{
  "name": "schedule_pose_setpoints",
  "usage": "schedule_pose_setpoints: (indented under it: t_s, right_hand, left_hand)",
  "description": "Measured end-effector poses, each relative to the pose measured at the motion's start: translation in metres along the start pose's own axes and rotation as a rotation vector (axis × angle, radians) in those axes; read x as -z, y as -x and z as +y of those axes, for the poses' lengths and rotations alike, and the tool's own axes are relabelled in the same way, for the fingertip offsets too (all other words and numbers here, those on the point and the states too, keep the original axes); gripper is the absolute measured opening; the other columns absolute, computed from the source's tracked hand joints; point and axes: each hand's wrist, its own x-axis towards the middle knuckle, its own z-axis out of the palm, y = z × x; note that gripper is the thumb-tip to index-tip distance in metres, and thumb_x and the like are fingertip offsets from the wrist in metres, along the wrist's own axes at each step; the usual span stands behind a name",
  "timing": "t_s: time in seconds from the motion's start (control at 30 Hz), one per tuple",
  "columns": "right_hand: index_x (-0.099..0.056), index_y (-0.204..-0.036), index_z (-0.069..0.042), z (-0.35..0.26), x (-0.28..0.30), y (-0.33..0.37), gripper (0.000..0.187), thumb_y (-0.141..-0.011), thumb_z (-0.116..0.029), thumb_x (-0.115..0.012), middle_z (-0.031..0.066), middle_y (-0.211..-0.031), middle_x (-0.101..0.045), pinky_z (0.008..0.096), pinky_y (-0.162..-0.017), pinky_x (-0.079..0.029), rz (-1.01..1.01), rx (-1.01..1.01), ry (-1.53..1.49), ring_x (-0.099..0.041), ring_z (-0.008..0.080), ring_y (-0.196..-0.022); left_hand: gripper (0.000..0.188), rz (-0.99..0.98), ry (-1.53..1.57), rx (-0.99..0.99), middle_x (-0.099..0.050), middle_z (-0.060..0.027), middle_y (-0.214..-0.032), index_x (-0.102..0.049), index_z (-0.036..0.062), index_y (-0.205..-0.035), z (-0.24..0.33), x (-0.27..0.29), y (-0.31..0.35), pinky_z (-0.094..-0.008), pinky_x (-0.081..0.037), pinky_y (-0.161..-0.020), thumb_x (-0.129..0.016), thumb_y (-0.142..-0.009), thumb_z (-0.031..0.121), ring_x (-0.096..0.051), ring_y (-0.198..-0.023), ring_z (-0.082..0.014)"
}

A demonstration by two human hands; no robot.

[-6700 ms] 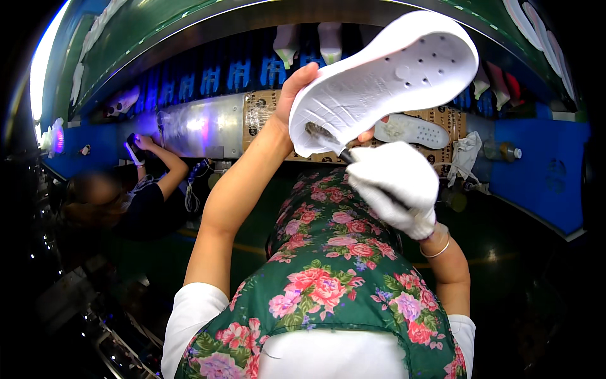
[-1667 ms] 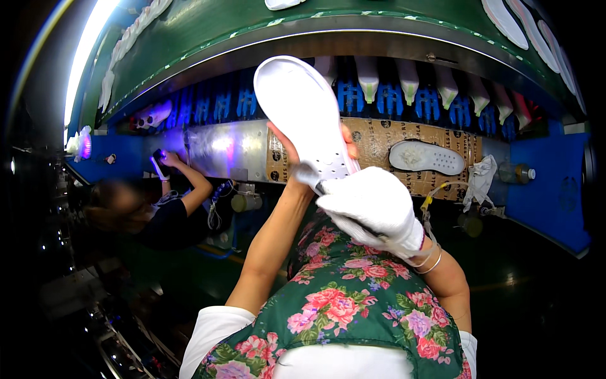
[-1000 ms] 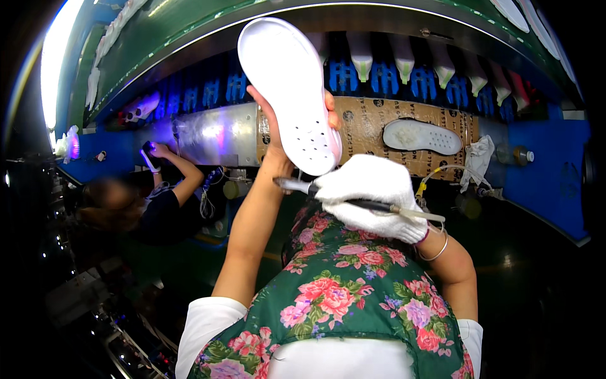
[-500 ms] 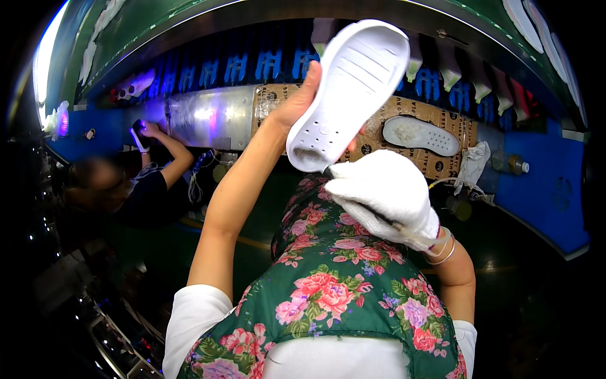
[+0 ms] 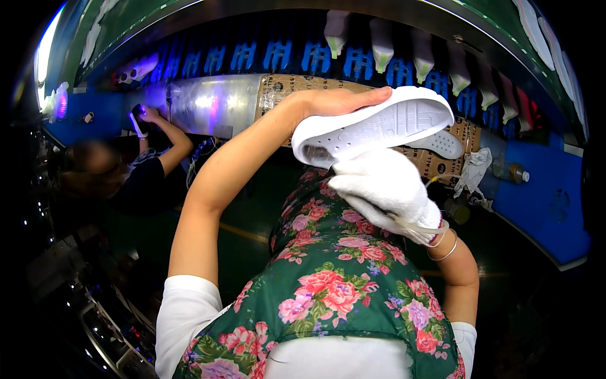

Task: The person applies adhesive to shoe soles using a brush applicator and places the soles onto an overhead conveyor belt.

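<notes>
Cardboard-covered bench [image 5: 297,83], bare left hand [image 5: 341,101] pinching white shoe sole [image 5: 385,128], gloved right hand [image 5: 382,186] closed around probably a brush [image 5: 331,170].

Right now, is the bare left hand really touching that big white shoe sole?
Touching. The head view shows it: the left hand lies along the upper edge of the white shoe sole, with no gap between them.

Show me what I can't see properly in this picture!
In the head view:
Left hand: most fingers hidden behind the white sole.
Tool: mostly covered by the right hand.
Grey sole: left end hidden by the white sole.
Co-worker's item: too small and dark.
</notes>
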Motion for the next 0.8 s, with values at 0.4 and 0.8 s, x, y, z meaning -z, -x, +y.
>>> schedule_pose_setpoints:
  t_s: [0.4,0.8]
  right_hand:
    - [-0.073,-0.095,-0.009,0.005,0.017,-0.002,0.021,-0.076,-0.004,-0.079,0.007,-0.092,-0.073,0.0346,-0.075,-0.055,-0.016,-0.283,-0.157,-0.07,0.0255,-0.082]
    - [-0.074,-0.101,0.003,0.0,0.013,0.013,0.018,-0.084,0.002,-0.072,0.0114,-0.102,-0.074,0.0279,-0.082,-0.054,0.362,-0.597,-0.436,-0.069,0.0154,-0.092]
  left_hand:
    - [0.108,-0.091,-0.252,0.038,-0.045,-0.0277,-0.148,-0.053,0.0053,-0.144,0.009,0.005,0.003,-0.0469,-0.042,-0.109,-0.035,-0.081,0.091,-0.046,-0.136,-0.0409]
    - [0.085,-0.087,0.522,-0.097,-0.066,-0.0194,-0.123,-0.059,0.0081,-0.138,-0.025,0.004,-0.015,-0.0396,-0.059,-0.083,-0.037,-0.093,0.077,-0.069,-0.102,-0.0308]
